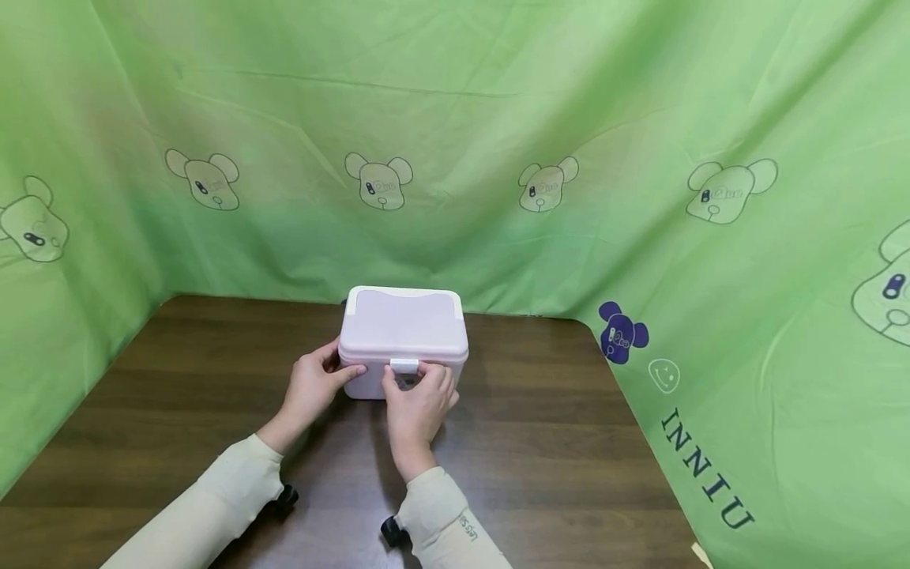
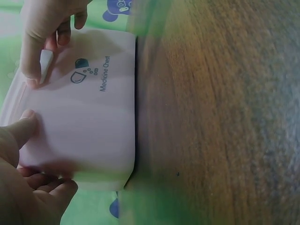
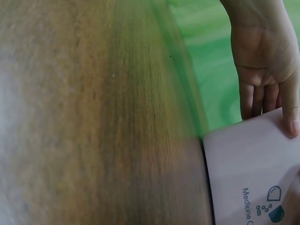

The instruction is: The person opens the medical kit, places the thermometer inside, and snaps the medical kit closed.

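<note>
A pale pink medicine chest (image 1: 401, 324) with a lavender-topped lid stands upright near the table's back edge. Its lid lies down on the body, and a white latch (image 1: 404, 366) sits at the front middle. My left hand (image 1: 310, 387) grips the left front corner, thumb on the front face and fingers round the side. With thumb and index finger at either end, my right hand (image 1: 418, 407) pinches the latch. In the left wrist view the printed words "Medicine Chest" (image 2: 104, 74) show on the front. The right wrist view shows mainly the left hand (image 3: 265, 61) on the chest.
The dark wooden table (image 1: 540, 442) extends around the chest. A green cloth (image 1: 455, 103) printed with bear heads hangs behind it and along both sides. A small pale object (image 1: 701, 555) shows at the table's lower right edge.
</note>
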`<state>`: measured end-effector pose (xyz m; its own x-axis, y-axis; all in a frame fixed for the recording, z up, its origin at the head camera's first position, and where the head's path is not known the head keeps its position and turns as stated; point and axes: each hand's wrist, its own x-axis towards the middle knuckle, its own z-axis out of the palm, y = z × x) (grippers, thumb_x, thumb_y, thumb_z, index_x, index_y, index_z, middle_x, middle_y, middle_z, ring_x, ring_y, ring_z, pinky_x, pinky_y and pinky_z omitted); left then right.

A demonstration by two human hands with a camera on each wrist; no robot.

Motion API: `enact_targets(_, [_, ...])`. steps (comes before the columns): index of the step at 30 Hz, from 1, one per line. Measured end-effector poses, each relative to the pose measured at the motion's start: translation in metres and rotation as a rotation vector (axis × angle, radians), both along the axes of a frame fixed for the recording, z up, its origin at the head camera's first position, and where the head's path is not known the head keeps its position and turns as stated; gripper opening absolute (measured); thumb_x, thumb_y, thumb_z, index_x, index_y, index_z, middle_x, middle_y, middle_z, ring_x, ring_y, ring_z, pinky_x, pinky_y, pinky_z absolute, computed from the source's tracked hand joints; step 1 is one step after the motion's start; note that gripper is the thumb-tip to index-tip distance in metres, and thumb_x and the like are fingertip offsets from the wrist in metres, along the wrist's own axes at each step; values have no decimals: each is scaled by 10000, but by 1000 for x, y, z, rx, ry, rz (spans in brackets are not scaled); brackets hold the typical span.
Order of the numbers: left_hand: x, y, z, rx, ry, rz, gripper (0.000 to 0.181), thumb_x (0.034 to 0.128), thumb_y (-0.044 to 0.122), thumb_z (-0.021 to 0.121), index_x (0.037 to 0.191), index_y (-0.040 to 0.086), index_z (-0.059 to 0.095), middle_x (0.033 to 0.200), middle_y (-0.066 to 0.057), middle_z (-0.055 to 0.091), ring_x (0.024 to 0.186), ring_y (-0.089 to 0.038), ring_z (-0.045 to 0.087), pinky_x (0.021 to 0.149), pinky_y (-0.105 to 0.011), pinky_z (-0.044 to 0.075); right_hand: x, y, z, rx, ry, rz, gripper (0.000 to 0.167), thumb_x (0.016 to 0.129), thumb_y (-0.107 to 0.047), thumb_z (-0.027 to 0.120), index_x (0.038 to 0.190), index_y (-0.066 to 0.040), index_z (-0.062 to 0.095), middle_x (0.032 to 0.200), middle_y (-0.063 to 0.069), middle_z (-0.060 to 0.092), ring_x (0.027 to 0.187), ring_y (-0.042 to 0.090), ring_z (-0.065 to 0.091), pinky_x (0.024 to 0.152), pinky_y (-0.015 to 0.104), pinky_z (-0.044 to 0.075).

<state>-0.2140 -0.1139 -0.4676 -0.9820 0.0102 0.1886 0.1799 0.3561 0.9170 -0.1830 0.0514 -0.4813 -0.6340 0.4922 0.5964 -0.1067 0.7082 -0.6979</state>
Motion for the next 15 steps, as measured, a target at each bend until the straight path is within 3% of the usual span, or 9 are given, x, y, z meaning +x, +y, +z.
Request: enact_targets(15, [-3, 0, 5, -44, 3, -64, 654, 851, 263, 862, 1410, 32, 614, 1286, -151, 704, 1165, -275, 691, 949, -437, 590, 14, 30, 4, 39, -3, 163, 414, 776, -322, 907, 1046, -136, 655, 977, -5, 669, 960, 225, 597, 898, 417, 379])
